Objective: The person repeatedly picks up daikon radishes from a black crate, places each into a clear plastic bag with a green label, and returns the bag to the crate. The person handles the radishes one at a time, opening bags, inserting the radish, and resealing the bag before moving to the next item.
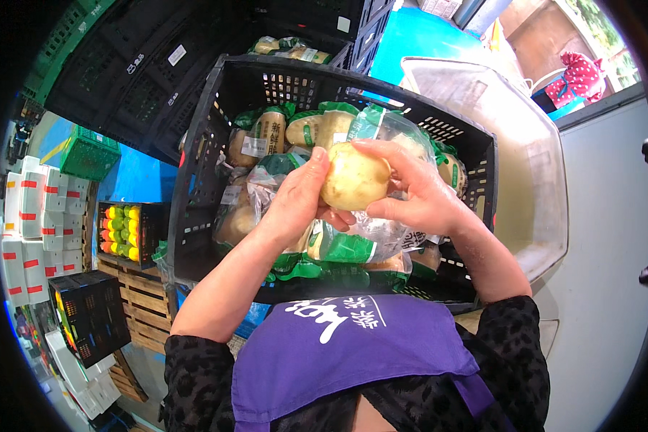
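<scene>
A large, pale yellow root vegetable or tuber (pixel 356 176) is held between both hands over a black plastic crate (pixel 200 135). My left hand (pixel 297 197) grips its left side, the thumb near its top and fingers beneath. My right hand (pixel 421 189) holds its right side, with fingers over the top and the thumb at the lower edge. Under the hands, the crate holds several clear-and-green plastic bags of similar pale produce (pixel 302 129). An opened-out clear bag (pixel 405 132) lies just behind my right hand. The hands hide part of the bags.
A translucent tub (pixel 537 216) with cloudy liquid stands right of the crate. Stacked black crates (pixel 140 70) rise at the upper left. Wooden pallets (pixel 146 302), a crate of colourful produce (pixel 152 237) and white foam boxes (pixel 32 205) are at the left.
</scene>
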